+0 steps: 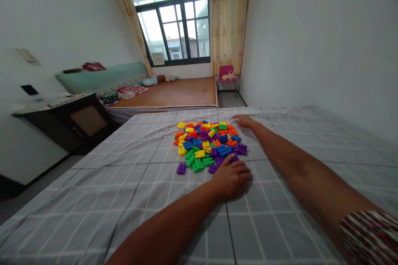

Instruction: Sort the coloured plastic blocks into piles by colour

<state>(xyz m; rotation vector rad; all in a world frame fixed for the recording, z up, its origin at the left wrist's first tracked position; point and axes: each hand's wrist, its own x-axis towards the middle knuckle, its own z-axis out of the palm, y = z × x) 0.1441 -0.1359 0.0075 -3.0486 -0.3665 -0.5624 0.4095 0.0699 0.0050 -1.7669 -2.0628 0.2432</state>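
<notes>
A heap of small plastic tube-shaped building pieces (203, 145) in yellow, orange, blue, green and purple lies on a grey checked cloth. At the near right edge of this heap is my left hand (233, 178), palm down on the cloth. Its thumb stands apart from the bent fingers, beside a purple piece (234, 157); whether it touches that piece I cannot tell. My right hand (244, 121) reaches past the far right side of the pile, low over the cloth, fingers stretched to the left and holding nothing visible. One purple pair (181, 168) sits apart at the near left.
The checked cloth (149, 215) covers the wide surface before me, with creases at the left. Beyond it stand a bed (177, 93), a pink chair (226, 70) and a window with curtains. A dark cabinet (65, 126) is on the left; a white wall runs along the right.
</notes>
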